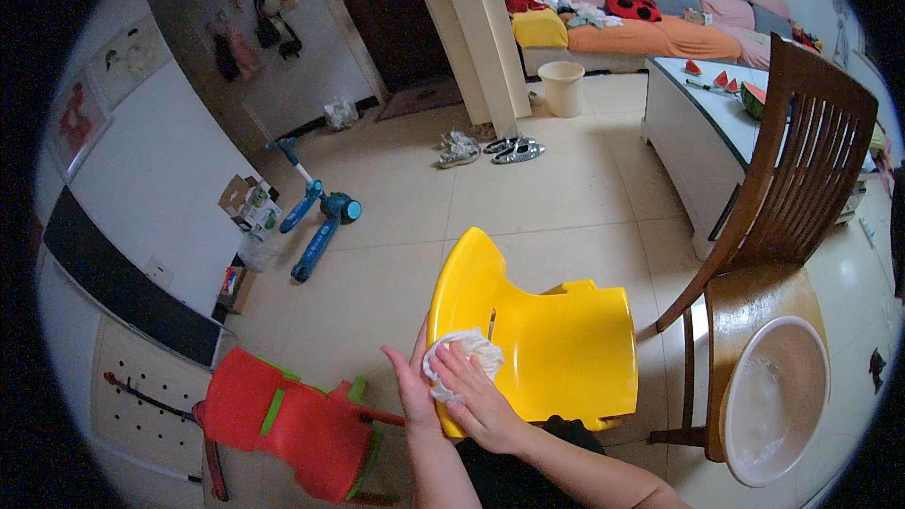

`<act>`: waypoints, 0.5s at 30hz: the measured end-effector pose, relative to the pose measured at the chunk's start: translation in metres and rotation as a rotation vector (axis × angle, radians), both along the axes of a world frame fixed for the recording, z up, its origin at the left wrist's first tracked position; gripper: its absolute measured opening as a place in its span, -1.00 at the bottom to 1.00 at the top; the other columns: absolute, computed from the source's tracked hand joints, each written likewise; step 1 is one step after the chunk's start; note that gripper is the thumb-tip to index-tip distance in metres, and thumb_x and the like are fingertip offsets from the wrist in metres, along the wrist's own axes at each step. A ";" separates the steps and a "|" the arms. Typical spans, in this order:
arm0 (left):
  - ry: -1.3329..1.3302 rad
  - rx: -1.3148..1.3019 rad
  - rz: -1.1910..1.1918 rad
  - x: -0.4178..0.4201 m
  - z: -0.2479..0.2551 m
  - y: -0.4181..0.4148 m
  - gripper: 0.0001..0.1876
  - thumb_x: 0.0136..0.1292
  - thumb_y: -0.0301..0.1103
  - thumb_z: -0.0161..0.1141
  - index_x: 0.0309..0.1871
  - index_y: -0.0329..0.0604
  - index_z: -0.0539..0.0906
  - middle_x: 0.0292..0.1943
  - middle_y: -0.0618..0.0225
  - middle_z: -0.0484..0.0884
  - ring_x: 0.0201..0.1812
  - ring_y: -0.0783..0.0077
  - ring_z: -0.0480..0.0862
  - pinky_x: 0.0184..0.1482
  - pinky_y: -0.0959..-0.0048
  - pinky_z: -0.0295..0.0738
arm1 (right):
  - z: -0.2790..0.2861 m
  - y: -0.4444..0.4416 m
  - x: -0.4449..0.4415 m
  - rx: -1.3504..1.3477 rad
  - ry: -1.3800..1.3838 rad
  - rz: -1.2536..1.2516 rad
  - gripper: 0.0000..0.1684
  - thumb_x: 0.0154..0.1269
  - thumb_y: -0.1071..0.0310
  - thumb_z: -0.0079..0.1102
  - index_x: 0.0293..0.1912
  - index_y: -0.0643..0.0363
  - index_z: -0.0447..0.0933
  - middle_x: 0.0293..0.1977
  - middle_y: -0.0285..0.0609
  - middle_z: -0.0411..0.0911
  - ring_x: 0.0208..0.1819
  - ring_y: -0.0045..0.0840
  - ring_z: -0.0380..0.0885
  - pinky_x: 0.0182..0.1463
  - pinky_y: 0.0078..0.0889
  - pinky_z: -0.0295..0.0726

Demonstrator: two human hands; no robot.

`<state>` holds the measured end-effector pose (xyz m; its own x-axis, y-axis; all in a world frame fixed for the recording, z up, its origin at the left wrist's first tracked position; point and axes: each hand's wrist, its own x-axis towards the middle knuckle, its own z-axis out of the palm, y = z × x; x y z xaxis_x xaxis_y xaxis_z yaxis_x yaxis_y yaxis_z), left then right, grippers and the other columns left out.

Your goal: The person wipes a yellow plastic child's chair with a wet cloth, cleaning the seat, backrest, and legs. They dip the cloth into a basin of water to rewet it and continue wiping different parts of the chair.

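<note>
A yellow plastic child's chair (565, 346) is before me. My left hand (417, 385) holds its backrest from the left side, thumb raised and the fingers partly hidden behind the plastic. With my right hand (470, 392) I press a crumpled white cloth (488, 350) against the inner face of the backrest, fingers spread over it. Left of my hands is a red plastic child's chair (304, 431) with green parts. To the right, a pale basin (746, 403) with cloudy, sudsy water rests on the seat of a brown wooden chair (763, 290).
A blue kick scooter (318, 226) and cardboard boxes (251, 201) stand along the left wall. Farther off are shoes (516, 150), a cream bin (563, 88) and a sofa (657, 35). Cut watermelon (754, 100) and a knife (698, 85) lie on a white-topped table (707, 102).
</note>
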<state>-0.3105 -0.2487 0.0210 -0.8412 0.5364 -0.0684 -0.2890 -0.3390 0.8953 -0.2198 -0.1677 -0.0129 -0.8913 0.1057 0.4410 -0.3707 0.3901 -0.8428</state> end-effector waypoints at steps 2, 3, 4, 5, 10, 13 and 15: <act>-0.024 0.067 -0.025 0.001 -0.001 0.002 -0.02 0.34 0.48 -0.53 0.51 -0.21 0.12 0.48 0.18 0.19 0.46 0.21 0.21 0.49 0.28 -0.01 | -0.005 0.008 -0.017 -0.028 0.000 -0.065 -0.29 0.47 0.21 -0.13 0.50 0.13 -0.03 0.53 -0.01 -0.15 0.56 -0.08 -0.27 0.50 0.20 -0.25; 0.002 0.040 -0.025 0.001 -0.004 0.002 -0.02 0.33 0.48 -0.53 0.51 -0.22 0.11 0.48 0.19 0.17 0.47 0.22 0.19 0.50 0.29 -0.02 | -0.007 0.011 -0.026 -0.043 -0.004 -0.095 -0.29 0.48 0.21 -0.13 0.50 0.13 -0.04 0.53 -0.01 -0.16 0.57 -0.08 -0.27 0.50 0.21 -0.26; 0.037 0.014 -0.028 0.000 -0.006 0.004 -0.01 0.33 0.48 -0.52 0.51 -0.22 0.11 0.49 0.19 0.16 0.47 0.23 0.17 0.50 0.29 -0.03 | -0.005 0.017 -0.035 -0.033 -0.009 -0.134 -0.28 0.48 0.21 -0.13 0.51 0.13 -0.06 0.53 0.01 -0.17 0.57 -0.08 -0.28 0.50 0.23 -0.28; 0.071 -0.012 -0.032 0.000 -0.006 0.006 -0.01 0.33 0.49 -0.52 0.52 -0.23 0.10 0.50 0.19 0.14 0.48 0.24 0.15 0.50 0.29 -0.04 | -0.004 0.024 -0.044 -0.024 -0.002 -0.159 -0.27 0.48 0.21 -0.13 0.51 0.13 -0.07 0.53 0.01 -0.17 0.57 -0.08 -0.28 0.50 0.23 -0.28; 0.224 -0.186 -0.050 -0.003 0.001 0.007 -0.03 0.35 0.44 -0.52 0.53 -0.27 0.03 0.50 0.17 0.12 0.49 0.25 0.14 0.49 0.31 -0.01 | -0.001 0.043 -0.070 0.006 0.029 -0.201 -0.22 0.43 0.23 -0.07 0.51 0.17 -0.10 0.54 0.04 -0.22 0.56 -0.04 -0.30 0.50 0.24 -0.29; 0.225 -0.238 -0.037 0.000 0.006 0.005 -0.04 0.37 0.43 -0.51 0.53 -0.28 0.01 0.49 0.16 0.14 0.48 0.25 0.17 0.48 0.31 0.03 | -0.006 0.032 -0.052 0.000 0.021 -0.090 -0.18 0.40 0.21 -0.03 0.51 0.20 -0.11 0.53 0.07 -0.23 0.56 0.00 -0.30 0.50 0.24 -0.29; 0.176 -0.189 -0.033 0.001 0.006 0.006 -0.03 0.36 0.43 -0.49 0.53 -0.29 0.00 0.48 0.14 0.16 0.47 0.25 0.19 0.47 0.31 0.05 | -0.008 0.024 -0.029 0.000 0.001 -0.005 -0.16 0.39 0.19 -0.01 0.51 0.22 -0.11 0.53 0.10 -0.22 0.55 0.02 -0.30 0.50 0.23 -0.28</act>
<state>-0.3097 -0.2423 0.0273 -0.8310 0.5557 -0.0242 -0.1317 -0.1543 0.9792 -0.2488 -0.1442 -0.0207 -0.8903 0.1104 0.4418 -0.3695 0.3917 -0.8426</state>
